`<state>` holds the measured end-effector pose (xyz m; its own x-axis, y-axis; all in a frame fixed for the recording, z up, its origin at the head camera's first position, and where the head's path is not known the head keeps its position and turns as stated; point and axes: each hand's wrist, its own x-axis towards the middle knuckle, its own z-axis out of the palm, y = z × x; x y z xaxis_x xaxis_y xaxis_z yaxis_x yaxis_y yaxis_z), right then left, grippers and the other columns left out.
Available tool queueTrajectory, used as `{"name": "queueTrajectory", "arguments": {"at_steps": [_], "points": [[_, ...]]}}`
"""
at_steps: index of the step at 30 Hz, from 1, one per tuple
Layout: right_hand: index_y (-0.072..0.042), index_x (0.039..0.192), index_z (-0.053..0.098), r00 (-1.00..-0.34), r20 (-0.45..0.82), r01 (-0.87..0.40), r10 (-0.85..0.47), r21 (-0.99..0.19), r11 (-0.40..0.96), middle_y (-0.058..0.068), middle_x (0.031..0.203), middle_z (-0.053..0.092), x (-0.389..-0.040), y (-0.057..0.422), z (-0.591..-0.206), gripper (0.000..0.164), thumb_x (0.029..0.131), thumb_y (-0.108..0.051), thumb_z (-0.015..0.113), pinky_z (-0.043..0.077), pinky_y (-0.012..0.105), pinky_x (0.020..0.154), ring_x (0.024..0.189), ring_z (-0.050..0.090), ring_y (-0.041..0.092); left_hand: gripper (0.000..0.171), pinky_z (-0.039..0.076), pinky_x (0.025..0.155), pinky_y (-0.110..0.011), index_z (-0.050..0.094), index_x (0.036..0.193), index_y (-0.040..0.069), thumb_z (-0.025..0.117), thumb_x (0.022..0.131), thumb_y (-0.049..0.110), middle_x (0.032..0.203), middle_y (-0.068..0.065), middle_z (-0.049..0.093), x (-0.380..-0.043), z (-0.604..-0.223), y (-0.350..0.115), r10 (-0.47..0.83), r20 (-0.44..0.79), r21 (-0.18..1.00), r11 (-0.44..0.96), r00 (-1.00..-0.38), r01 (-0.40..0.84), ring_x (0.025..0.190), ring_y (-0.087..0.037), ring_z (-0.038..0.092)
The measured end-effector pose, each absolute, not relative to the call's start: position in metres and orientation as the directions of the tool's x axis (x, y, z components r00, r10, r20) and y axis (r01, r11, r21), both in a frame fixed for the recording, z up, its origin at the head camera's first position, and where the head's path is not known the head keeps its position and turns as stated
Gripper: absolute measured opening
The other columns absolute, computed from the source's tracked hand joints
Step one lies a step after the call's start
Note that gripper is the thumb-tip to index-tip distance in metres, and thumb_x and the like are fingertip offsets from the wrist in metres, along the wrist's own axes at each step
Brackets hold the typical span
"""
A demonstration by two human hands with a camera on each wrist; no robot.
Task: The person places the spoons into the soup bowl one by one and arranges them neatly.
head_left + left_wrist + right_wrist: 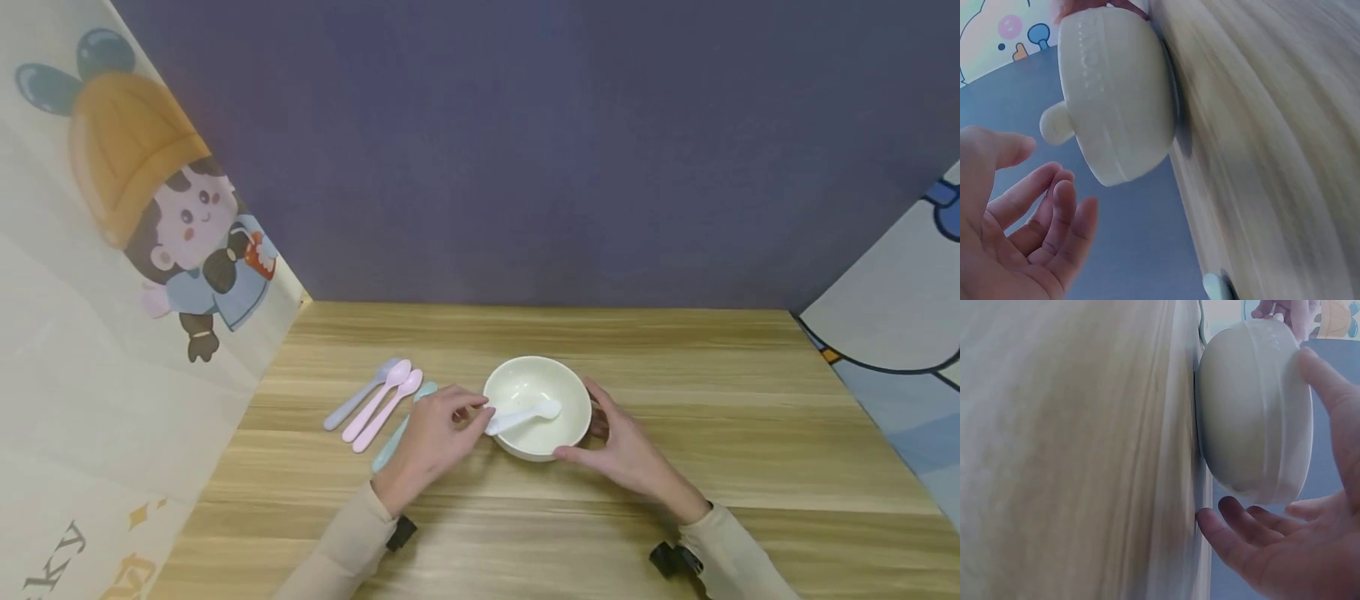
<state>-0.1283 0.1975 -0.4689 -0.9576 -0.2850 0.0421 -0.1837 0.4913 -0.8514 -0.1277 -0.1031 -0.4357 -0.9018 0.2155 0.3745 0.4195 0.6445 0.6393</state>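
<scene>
Cream bowl (519,450) stood upright on the worktop (570,537), right of a small row of spoons. White spoon (525,415) lay in the bowl, its head inside toward the right, its handle crossing the left rim; the rounded handle end jutted past the rim in the left wrist view.

Left hand (435,433) was just beside that handle end. Thumb and fingers were bent but parted, with clear space between them and the spoon in the left wrist view; nothing was gripped.

Right hand (626,446) curved round the right side of the bowl, thumb against the near wall close to the rim, fingers along the far right side. How firmly it held could not be told.

Row at left, heads pointing away from the person: purple spoon (348,406) outermost, then left pink spoon (372,408), right pink spoon (382,418), and teal spoon (388,450), the last partly hidden by the left hand.

Beige sleeves (341,537) covered both forearms. Dark blue panel (547,150) rose behind the worktop; cartoon-printed panel (52,333) flanked it on the left.
</scene>
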Motion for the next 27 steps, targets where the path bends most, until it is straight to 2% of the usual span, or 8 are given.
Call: {"name": "queueTrajectory", "arguments": {"at_steps": [9, 16, 22, 27], "points": [[0.002, 0.167, 0.021, -0.957, 0.041, -0.176, -0.288, -0.87, 0.46, 0.031, 0.161, 0.043, -0.133, 0.194, -0.466, 0.12, 0.08, -0.032, 0.096, 0.061, 0.035, 0.097, 0.128, 0.068, 0.042, 0.017, 0.061, 0.077, -0.026, 0.085, 0.107, 0.016, 0.076, 0.098, 0.028, 0.103, 0.003, 0.082, -0.131, -0.44, -0.117, 0.198, 0.357, 0.627, 0.674, -0.913, 0.391, 0.086, -0.01, 0.074], [0.003, 0.167, 0.019, -0.952, 0.041, -0.18, -0.303, -0.876, 0.448, 0.032, 0.162, 0.042, -0.134, 0.194, -0.468, 0.125, 0.076, -0.031, 0.099, 0.06, 0.032, 0.098, 0.129, 0.068, 0.041, 0.016, 0.064, 0.075, -0.033, 0.083, 0.107, 0.006, 0.077, 0.096, 0.016, 0.1, -0.005, 0.082, -0.135, -0.445, -0.127, 0.172, 0.403, 0.646, 0.642, -0.899, 0.413, 0.084, -0.015, 0.074], [0.002, 0.168, 0.019, -0.949, 0.043, -0.185, -0.311, -0.876, 0.445, 0.031, 0.162, 0.042, -0.135, 0.195, -0.469, 0.125, 0.077, -0.033, 0.098, 0.058, 0.028, 0.097, 0.128, 0.069, 0.038, 0.014, 0.063, 0.07, -0.027, 0.084, 0.105, 0.007, 0.079, 0.093, 0.013, 0.095, -0.004, 0.082, -0.14, -0.451, -0.137, 0.149, 0.464, 0.608, 0.663, -0.873, 0.436, 0.08, -0.014, 0.075], [0.003, 0.168, 0.019, -0.949, 0.042, -0.181, -0.313, -0.883, 0.432, 0.031, 0.163, 0.041, -0.135, 0.194, -0.469, 0.125, 0.077, -0.032, 0.098, 0.058, 0.027, 0.096, 0.127, 0.069, 0.038, 0.014, 0.064, 0.07, -0.029, 0.084, 0.104, 0.006, 0.08, 0.092, 0.011, 0.094, -0.003, 0.082, -0.143, -0.454, -0.142, 0.142, 0.461, 0.617, 0.658, -0.876, 0.432, 0.079, -0.015, 0.075]]}}
